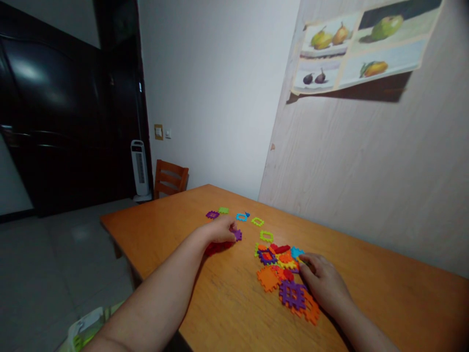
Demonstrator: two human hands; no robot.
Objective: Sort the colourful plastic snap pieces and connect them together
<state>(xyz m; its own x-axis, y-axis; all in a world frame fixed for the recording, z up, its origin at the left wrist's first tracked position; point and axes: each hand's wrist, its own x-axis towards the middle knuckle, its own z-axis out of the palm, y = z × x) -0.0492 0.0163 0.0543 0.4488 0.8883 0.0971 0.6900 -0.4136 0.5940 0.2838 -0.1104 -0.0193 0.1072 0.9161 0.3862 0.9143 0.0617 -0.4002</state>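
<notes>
My left hand (222,229) reaches over the far part of the wooden table, its fingers closed on a purple interlocking plastic piece (238,235). A red piece (216,248) shows partly beneath that hand. At the right edge of a mixed pile of interlocking pieces, my right hand (322,277) has its thumb and fingers pinched together; a bit of yellow shows at the tips, but what they hold is unclear. In the pile lie an orange square (268,278), a purple lattice piece (292,294) and a blue piece (296,253).
Beyond my left hand lie a purple frame (212,214), a green square (223,210), a blue frame (242,217) and green frames (257,221). The table (388,293) meets the wall. A chair (170,177) and a white tower appliance (139,168) stand behind; a bin (86,326) is lower left.
</notes>
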